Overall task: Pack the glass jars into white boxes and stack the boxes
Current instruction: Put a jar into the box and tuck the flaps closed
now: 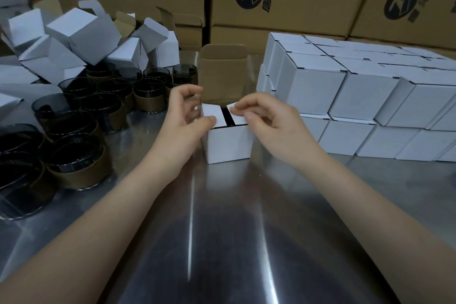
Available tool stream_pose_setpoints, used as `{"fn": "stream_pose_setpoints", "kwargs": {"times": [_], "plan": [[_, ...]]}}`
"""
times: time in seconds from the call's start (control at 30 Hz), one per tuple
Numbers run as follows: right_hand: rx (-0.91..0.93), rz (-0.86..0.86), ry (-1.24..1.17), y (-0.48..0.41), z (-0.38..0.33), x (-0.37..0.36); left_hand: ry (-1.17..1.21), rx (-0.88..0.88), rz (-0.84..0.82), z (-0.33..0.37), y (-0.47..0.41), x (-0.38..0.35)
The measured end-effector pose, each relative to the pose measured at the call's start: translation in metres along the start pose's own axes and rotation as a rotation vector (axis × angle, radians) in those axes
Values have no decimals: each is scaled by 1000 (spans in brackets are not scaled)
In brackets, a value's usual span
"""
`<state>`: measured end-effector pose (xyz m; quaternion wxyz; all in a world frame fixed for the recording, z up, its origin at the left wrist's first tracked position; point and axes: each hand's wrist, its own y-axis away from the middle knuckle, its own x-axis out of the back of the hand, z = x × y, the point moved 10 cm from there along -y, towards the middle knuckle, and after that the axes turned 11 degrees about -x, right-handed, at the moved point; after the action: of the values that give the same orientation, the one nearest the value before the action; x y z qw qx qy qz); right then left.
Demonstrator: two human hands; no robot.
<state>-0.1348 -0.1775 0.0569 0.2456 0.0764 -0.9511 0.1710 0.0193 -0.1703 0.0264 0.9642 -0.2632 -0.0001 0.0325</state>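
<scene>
White box (228, 144) stands mid-surface, directly ahead, between both hands. Two side flaps folded in over the top, a dark gap between them; rear lid flap (223, 74) upright, brown inside. Something dark shows through the gap, probably a jar already inside, though the slot is too narrow to be sure.

Left hand (183, 116): thumb and curled fingers pressing the left flap down at its near edge. Right hand (262, 117): fingertips pinching the right flap, holding it flat. Neither hand grips the box body.

Handling judgement: thin folded card, light, creases easily; flaps spring back unless held. With glass inside it will be bottom-heavy and breakable, so lift by opposite side walls or from underneath, never by the flaps or lid. Set down gently, no dropping onto the stack.

Glass jars (148, 92) crowd the left: dark smoked glass, brown sleeve bands round the middle, packed rim to rim. Smooth and likely slippery; take hold at the band.

Empty boxes (81, 34) lie jumbled behind the jars, lids open. Closed boxes (370, 91) stacked in neat tiers on the right, just beside the working box.

Surface (222, 229): brushed steel, shiny, hard. Card will slide on it; glass will knock.

Room: wall of large brown cartons (296, 7) with printed logos, close behind. Dim light.
</scene>
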Motion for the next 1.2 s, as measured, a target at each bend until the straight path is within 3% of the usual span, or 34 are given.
{"fn": "stream_pose_setpoints", "kwargs": {"times": [0.23,0.5,0.73,1.03,1.2], "plan": [[-63,12,-158,-5,7,4,43,34,-11,-6,-3,0],[-65,136,-131,-6,4,13,77,39,-3,1,-1,-3],[-135,102,-175,-7,8,10,73,36,-27,-1,0,-4],[-80,159,24,-3,6,13,78,18,-67,-5,-1,-5],[-94,97,-11,-3,9,10,77,51,-49,-8,1,-3]]}}
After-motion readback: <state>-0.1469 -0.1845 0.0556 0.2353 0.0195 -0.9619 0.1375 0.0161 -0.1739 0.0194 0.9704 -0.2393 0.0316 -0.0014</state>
